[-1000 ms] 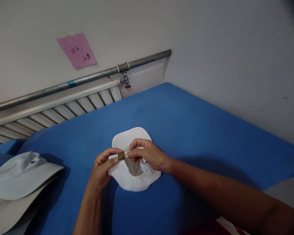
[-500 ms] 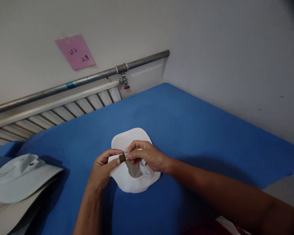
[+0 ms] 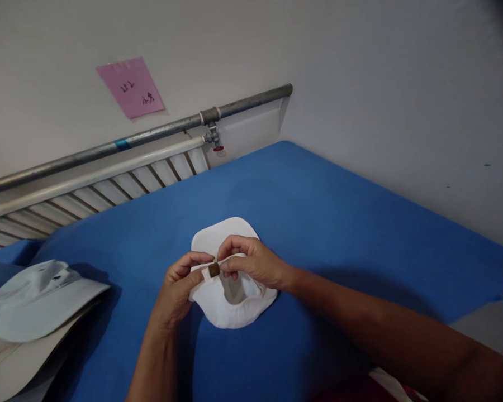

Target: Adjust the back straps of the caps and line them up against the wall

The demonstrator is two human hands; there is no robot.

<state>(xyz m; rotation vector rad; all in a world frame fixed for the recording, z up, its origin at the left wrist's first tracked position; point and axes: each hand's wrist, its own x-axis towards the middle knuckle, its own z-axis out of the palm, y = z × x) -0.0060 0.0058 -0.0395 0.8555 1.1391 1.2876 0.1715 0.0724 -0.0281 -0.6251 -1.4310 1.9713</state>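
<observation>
If either fingertip grip loosens, I judge that the narrow white cloth strap (image 3: 206,274) could twist or slip back in the small squarish brass-coloured metal buckle (image 3: 214,270), since the band is slim and little else appears to steady it. Both belong to the white fabric cap (image 3: 235,316), which lies at the near middle of the smooth blue table (image 3: 339,206), brim to the far side and hollow upward; a hard tug from one side might also drag it along that slick-looking surface. From my remote view, the left hand (image 3: 180,285) is half curled, thumb and forefinger nipping the strap just left of the buckle. My line of sight to the right hand (image 3: 254,262) shows its thumb and forefinger drawn nearly together at the buckle's right edge, apparently pinching the strap, although I cannot tell how much cloth those fingers hide.
</observation>
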